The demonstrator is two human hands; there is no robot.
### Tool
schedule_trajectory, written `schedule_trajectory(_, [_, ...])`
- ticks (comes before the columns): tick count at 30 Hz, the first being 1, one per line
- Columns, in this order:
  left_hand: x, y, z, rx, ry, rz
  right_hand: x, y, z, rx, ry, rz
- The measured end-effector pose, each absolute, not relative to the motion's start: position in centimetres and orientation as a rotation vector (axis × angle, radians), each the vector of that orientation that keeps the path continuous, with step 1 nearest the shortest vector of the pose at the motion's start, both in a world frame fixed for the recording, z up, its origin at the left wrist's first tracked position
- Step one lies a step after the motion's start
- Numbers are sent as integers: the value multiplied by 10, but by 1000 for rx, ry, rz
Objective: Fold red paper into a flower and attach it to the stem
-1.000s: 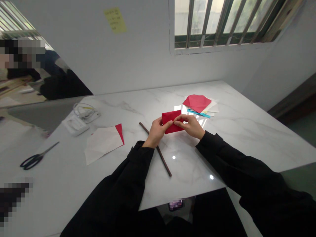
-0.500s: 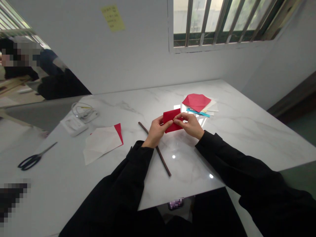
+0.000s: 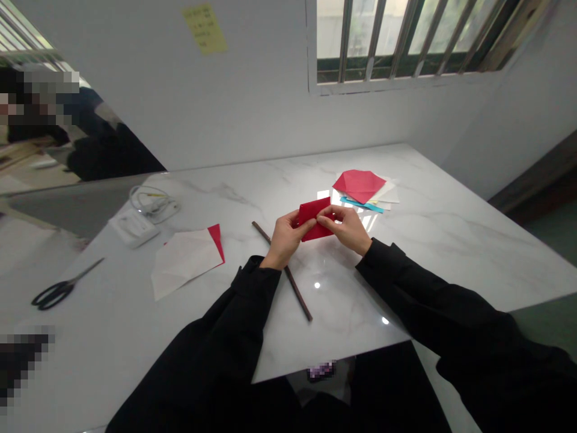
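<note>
A folded piece of red paper (image 3: 314,219) is pinched between my left hand (image 3: 285,240) and my right hand (image 3: 345,230), with the fingertips of both meeting on its near edge. Both hands hover over the marble table (image 3: 433,240). A dark wooden stick (image 3: 295,294) lies under my left wrist and sleeve. Behind the hands sits a pile of paper sheets (image 3: 360,191), with a red pentagonal sheet on top and a blue strip beneath.
A white-and-red creased paper (image 3: 184,261) lies left of the stick. Black-handled scissors (image 3: 56,291) and a white box (image 3: 133,227) with a cable (image 3: 151,201) are farther left. A mirror (image 3: 85,138) stands along the table's left side.
The red paper looks slightly narrower and more tilted between my fingers. My hands have barely shifted, and the whole view has drifted slightly.
</note>
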State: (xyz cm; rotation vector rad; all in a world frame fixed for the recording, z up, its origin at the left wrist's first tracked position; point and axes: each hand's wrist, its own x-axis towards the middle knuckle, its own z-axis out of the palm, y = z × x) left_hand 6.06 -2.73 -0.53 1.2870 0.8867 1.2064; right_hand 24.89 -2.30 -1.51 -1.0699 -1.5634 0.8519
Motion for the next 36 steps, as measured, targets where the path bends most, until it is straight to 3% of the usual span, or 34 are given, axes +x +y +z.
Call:
schedule_trajectory(29, [62, -28, -6, 1292, 878, 1201, 259, -16, -16, -1117, -1668, 795])
schedule_trajectory(36, [63, -29, -6, 1338, 922, 1204, 255, -17, -19, -1127, -1542, 912])
